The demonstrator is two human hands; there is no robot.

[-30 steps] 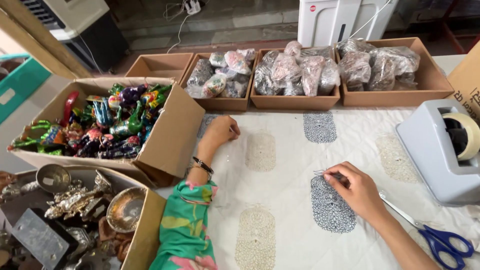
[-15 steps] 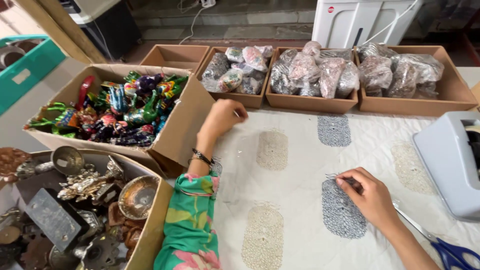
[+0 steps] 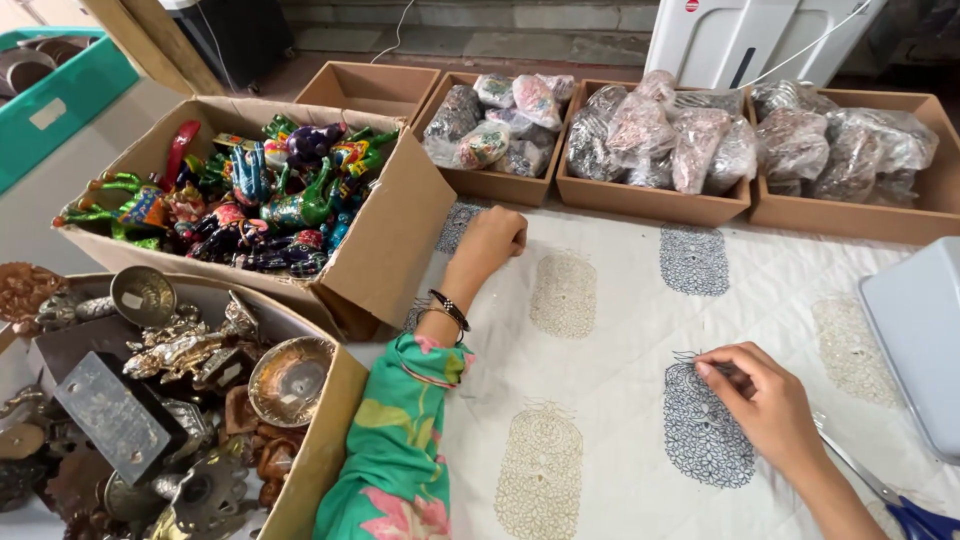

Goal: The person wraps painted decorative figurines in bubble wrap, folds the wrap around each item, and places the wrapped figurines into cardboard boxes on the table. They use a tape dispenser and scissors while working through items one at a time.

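Observation:
My left hand [image 3: 492, 240] rests as a loose fist on the white printed cloth [image 3: 620, 330], close to the corner of a cardboard box of colourful painted figurines [image 3: 250, 190]; nothing shows in it. A black bracelet sits on that wrist, above a green floral sleeve. My right hand [image 3: 765, 400] lies on the cloth over a dark blue printed motif [image 3: 700, 430], fingertips pinched together on the fabric; whether they hold something small I cannot tell.
A box of brass and metal ornaments [image 3: 150, 400] stands at the lower left. Behind the cloth stand an empty cardboard tray [image 3: 365, 88] and three trays of plastic-wrapped bundles [image 3: 655, 135]. Blue-handled scissors [image 3: 905, 512] lie by my right forearm. A grey machine [image 3: 920, 340] is at right.
My left hand has moved a little away from me across the cloth towards the trays, and the view has swung left and closer. My right hand stays on the dark motif.

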